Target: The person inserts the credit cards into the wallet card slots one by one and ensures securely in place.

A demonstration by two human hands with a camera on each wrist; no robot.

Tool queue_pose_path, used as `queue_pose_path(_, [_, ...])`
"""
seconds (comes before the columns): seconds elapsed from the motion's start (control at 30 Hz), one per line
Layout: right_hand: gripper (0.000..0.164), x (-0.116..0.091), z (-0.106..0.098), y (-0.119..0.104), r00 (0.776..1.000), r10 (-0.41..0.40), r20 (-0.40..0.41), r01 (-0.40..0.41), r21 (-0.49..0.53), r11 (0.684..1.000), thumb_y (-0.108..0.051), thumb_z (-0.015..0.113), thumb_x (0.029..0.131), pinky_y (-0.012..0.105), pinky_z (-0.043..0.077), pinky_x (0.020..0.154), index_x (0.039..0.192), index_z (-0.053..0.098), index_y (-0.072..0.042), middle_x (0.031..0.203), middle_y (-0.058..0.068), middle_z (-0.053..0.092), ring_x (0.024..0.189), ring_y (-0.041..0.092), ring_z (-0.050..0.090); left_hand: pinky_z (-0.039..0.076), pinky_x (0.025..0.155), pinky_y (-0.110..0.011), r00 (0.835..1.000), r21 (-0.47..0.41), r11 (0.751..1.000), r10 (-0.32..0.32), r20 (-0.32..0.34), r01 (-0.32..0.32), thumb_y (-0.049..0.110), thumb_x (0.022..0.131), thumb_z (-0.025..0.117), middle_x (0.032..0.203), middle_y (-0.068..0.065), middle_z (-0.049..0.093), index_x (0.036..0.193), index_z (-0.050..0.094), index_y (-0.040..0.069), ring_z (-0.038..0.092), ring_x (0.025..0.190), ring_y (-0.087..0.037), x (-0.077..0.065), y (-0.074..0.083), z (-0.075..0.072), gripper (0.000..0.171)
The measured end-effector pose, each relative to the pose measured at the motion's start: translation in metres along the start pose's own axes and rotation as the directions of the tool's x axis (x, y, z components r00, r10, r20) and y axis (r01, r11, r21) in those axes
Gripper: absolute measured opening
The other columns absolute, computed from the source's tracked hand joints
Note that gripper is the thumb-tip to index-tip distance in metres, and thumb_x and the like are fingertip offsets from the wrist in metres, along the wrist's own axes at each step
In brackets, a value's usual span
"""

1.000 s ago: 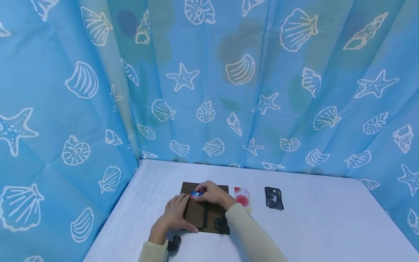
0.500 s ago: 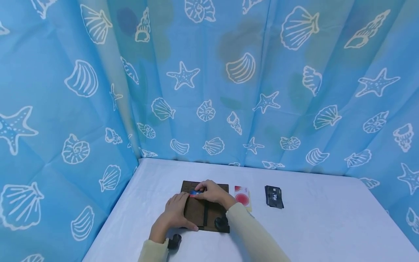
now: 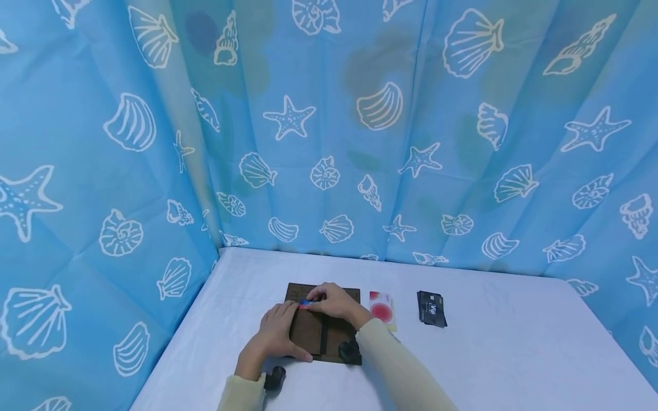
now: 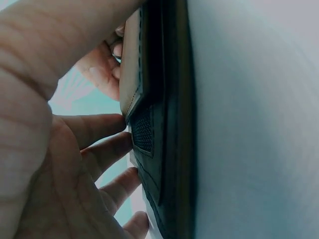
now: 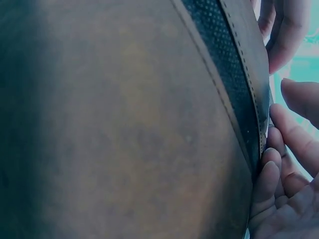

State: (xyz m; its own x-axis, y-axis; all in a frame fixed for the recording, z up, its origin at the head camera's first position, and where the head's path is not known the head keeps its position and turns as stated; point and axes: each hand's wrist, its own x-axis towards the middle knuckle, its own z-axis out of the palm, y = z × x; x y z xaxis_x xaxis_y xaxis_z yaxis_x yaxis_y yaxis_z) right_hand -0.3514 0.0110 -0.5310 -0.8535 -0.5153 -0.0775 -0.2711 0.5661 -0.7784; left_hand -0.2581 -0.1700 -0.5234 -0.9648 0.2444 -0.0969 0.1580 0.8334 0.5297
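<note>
A brown leather wallet (image 3: pixel 308 337) lies spread flat on the white table, with a dark strip down its middle. At its upper part, my right hand (image 3: pixel 333 302) pinches a blue and red card (image 3: pixel 304 305), of which only a small strip shows; the fingers cover part of it and its lower part is hidden. My left hand (image 3: pixel 276 334) rests along the wallet's left side, thumb stretched to the bottom edge. In the left wrist view its fairly straight fingers (image 4: pixel 107 149) touch the wallet's edge (image 4: pixel 132 64). Stitching on the wallet (image 5: pixel 139 119) fills the right wrist view.
Right of the wallet lies a white card with a red circle (image 3: pixel 381 311), with a yellowish edge below it. Farther right is a small stack of black cards (image 3: pixel 432 309) marked Vip. A blue shell-print curtain (image 3: pixel 329 188) stands behind the white table (image 3: pixel 514 342).
Less of the blue card shows than a second ago; it has slid down toward me into the wallet while my right hand pinches it. The left hand stays in place.
</note>
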Motion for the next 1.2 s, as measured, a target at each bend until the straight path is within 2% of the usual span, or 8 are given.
queue_pose_path(0.4, [0.012,-0.0021,-0.0012,-0.0030,1.000,-0.012,0.025,0.012,0.019,1.000,-0.022,0.071,0.091,0.032,0.050,0.078,0.100,0.074,-0.014,0.102,0.001,0.062,0.090,0.017,0.053,0.022,0.118,-0.064,1.000,0.002,1.000,-0.008,-0.006,0.008,0.054,0.056,0.092,0.155,-0.018,0.036,0.149,0.036,0.003,0.030,0.142,-0.039,0.0008,-0.0011,0.0013,0.119])
queue_pose_path(0.83, [0.015,-0.0028,-0.0054,-0.0032,0.999,-0.017,0.046,0.017,0.011,1.000,-0.018,0.066,0.093,0.035,0.051,0.082,0.105,0.074,-0.013,0.102,0.001,0.064,0.093,0.017,0.054,0.021,0.118,-0.065,1.000,-0.002,1.000,-0.009,-0.012,0.009,0.053,0.056,0.092,0.154,-0.018,0.037,0.148,0.037,0.003,0.030,0.142,-0.039,0.0010,0.0013,0.0010,0.118])
queue_pose_path(1.07, [0.016,-0.0034,-0.0048,-0.0042,0.999,-0.010,0.046,0.009,0.025,1.000,-0.024,0.069,0.092,0.041,0.051,0.089,0.105,0.074,-0.015,0.109,0.001,0.064,0.099,0.018,0.053,0.023,0.117,-0.065,1.000,-0.002,1.000,0.005,-0.018,-0.005,0.052,0.056,0.093,0.153,-0.019,0.038,0.148,0.037,0.001,0.031,0.141,-0.040,-0.0007,0.0019,-0.0007,0.119])
queue_pose_path(1.2, [0.020,-0.0039,-0.0058,-0.0013,0.999,-0.022,0.035,0.020,0.036,0.999,-0.028,0.071,0.091,0.038,0.053,0.087,0.106,0.073,-0.016,0.107,0.000,0.064,0.097,0.017,0.055,0.024,0.116,-0.064,0.999,-0.001,1.000,0.029,-0.018,-0.029,0.051,0.057,0.093,0.152,-0.019,0.039,0.148,0.037,0.001,0.033,0.139,-0.040,-0.0012,0.0017,0.0001,0.117])
